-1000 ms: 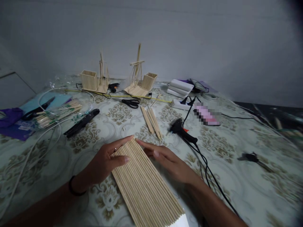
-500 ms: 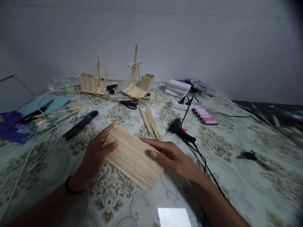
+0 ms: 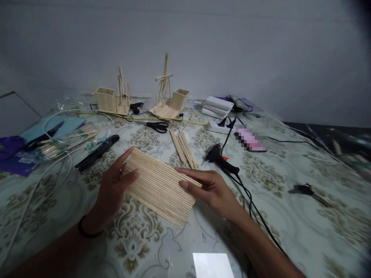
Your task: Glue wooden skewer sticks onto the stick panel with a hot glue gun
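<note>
A flat panel of wooden sticks [image 3: 159,186], joined side by side, is held a little above the patterned table between both hands. My left hand [image 3: 114,185] grips its left edge, thumb on top and fingers behind. My right hand [image 3: 207,186] grips the right edge the same way. The panel lies slanted, with its sticks running from upper left to lower right.
Loose sticks [image 3: 182,145] lie beyond the panel. A black glue gun [image 3: 222,158] with its cord is at the right, scissors [image 3: 158,125] and two stick models [image 3: 171,101] further back. A black tool [image 3: 97,152], a stick packet [image 3: 68,139] and a white cable [image 3: 34,181] are at the left.
The stick panel has been turned from lengthwise toward me to lying across, and lifted between both hands. Both hands shifted from resting on it to gripping its side edges.
</note>
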Demonstrator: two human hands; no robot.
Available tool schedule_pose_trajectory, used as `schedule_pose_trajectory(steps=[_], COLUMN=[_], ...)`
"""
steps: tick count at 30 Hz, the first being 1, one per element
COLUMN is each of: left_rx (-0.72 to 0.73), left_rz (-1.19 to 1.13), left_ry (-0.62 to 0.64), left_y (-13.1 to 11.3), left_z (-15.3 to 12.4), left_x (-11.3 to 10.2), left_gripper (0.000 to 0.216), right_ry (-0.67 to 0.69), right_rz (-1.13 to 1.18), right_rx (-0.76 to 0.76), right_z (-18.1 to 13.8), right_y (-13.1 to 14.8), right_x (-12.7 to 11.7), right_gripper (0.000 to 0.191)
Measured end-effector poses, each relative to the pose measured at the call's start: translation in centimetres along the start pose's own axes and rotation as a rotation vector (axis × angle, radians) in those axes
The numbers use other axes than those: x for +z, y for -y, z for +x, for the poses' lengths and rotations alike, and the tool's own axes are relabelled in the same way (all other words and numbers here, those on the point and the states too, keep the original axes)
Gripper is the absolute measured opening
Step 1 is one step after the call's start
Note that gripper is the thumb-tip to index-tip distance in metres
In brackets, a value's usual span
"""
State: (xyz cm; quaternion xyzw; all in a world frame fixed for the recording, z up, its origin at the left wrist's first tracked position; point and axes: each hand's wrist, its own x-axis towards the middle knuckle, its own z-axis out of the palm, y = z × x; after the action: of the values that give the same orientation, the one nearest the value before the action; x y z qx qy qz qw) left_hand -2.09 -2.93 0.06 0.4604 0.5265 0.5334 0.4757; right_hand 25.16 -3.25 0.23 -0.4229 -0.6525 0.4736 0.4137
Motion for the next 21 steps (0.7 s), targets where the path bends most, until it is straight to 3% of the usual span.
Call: schedule_pose_trajectory(steps=[16,21], left_rx=[-0.008,0.027], left_rz=[0.000,0.040], left_ry=[0.011,0.021], left_y=[-0.14,0.48], left_z=[-0.06,-0.17], left_x=[-0.06,-0.24], left_gripper=[0.066,0.063], right_ry=[0.111,0.141], right_rz=[-0.129,-0.145], right_rx=[-0.115,-0.074], right_z=[-0.31,-0.34], right_y=[0.32,0.35], right_x=[0.04,0.01], right_gripper=[0.041,0.043])
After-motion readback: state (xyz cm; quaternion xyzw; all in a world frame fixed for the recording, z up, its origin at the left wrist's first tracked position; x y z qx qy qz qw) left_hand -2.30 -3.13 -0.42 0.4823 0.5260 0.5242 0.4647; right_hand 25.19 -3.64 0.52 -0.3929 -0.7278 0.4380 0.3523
